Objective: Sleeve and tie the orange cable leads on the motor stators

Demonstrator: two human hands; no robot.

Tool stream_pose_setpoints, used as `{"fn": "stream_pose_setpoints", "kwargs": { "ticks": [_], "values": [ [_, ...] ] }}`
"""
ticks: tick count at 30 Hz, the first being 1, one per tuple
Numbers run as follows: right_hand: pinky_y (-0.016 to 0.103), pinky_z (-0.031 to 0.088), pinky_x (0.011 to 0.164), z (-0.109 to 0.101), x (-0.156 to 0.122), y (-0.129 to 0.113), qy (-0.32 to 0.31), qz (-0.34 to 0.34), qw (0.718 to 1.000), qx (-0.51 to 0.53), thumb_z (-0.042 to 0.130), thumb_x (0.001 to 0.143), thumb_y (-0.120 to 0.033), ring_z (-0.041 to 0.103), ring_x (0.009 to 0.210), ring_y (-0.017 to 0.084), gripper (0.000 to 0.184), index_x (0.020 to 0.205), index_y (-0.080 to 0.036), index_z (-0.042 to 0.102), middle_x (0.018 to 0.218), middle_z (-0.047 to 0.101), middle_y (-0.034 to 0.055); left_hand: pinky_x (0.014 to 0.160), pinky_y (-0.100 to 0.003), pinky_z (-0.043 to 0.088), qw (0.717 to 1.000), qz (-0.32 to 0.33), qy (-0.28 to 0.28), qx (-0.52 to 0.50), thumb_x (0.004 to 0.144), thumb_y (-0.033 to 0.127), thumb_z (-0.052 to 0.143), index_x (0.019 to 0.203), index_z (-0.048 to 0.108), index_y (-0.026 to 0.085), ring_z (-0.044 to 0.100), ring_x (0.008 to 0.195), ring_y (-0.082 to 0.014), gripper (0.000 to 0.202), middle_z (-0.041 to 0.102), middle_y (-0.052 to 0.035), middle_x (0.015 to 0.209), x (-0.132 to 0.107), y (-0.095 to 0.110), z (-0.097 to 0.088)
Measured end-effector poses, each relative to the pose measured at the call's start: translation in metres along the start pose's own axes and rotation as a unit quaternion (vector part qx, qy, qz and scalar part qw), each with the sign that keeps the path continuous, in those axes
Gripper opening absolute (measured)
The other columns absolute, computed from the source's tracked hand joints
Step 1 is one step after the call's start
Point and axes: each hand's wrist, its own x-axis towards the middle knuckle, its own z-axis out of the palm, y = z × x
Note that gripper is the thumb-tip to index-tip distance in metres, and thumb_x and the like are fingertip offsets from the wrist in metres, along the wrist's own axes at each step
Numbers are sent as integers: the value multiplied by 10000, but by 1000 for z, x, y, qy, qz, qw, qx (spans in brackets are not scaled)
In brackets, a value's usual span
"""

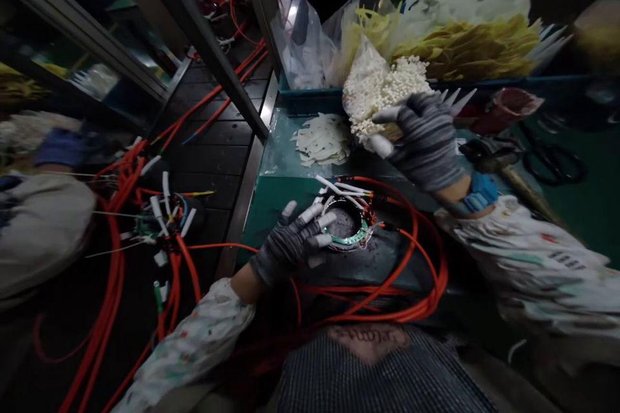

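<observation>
Roughly flat, the green ring (359, 237) opens upward.

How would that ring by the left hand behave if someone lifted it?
The ring looks thin-walled yet keeps a clean round shape, so it's probably fairly stiff. The red cables leading off it bend in wide loops, so they'd likely trail and tug it sideways. The white tubes poke out at its edge and might snag.

Head-worn camera, one; faces forward, steeply down; close above left hand (290, 239), right hand (426, 142), tabletop (271, 200).
</observation>
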Motion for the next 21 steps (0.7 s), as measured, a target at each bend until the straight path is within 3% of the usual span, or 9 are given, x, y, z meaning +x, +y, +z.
{"fn": "stream_pose_setpoints", "kwargs": {
  "ticks": [2,5,9,12,14,18,21],
  "values": [
    [639,437,1135,0,17,-7,-22,22,998,-53,734,930,-447,550,1317,434,398,1205,-163,780,1400,644,196,1378,-522,185,999,32,22,-7,1012,570,690,1114,699,296,522,1506,-249,292,740,-7,1402,3,-7,11],
    [711,384,1156,7,36,-21,-58,48,996,-54,782,871,-341,477,1394,491,358,1142,-106,764,1503,578,223,1287,-445,391,994,73,78,-27,1051,522,654,1059,692,265,614,1389,-214,261,780,-29,1243,9,-12,18],
    [771,327,1175,11,38,-23,-63,73,995,15,757,877,-247,463,1415,497,286,1109,-91,701,1506,573,244,1172,-454,513,996,-22,80,-15,1059,457,656,1010,702,258,698,1216,-213,210,794,-28,1129,17,15,17],
    [648,442,1175,8,26,-8,-33,45,994,91,676,966,-280,578,1330,409,161,1098,-188,677,1368,660,196,1032,-459,574,990,-124,61,17,1038,480,676,938,702,274,739,1096,-224,230,807,-1,1051,23,45,17],
    [571,525,1117,8,17,3,5,17,982,187,570,1042,-321,668,1211,343,103,1089,-258,636,1227,713,148,960,-462,580,986,-155,61,21,1038,499,673,903,701,282,752,1054,-230,257,815,11,1002,26,56,17],
    [465,595,1021,8,8,11,75,15,939,336,648,1036,-369,729,1056,249,116,1051,-274,583,1114,751,94,974,-420,543,990,-134,45,-19,1070,483,645,965,735,312,751,1099,-194,220,830,56,1049,27,51,8],
    [382,641,913,-14,-7,3,87,49,902,421,721,1017,-363,770,985,192,204,1153,-223,660,1113,796,78,992,-389,511,993,-105,19,-46,1092,448,619,1046,757,335,738,1149,-171,184,829,71,1138,24,41,2]
  ]
}}
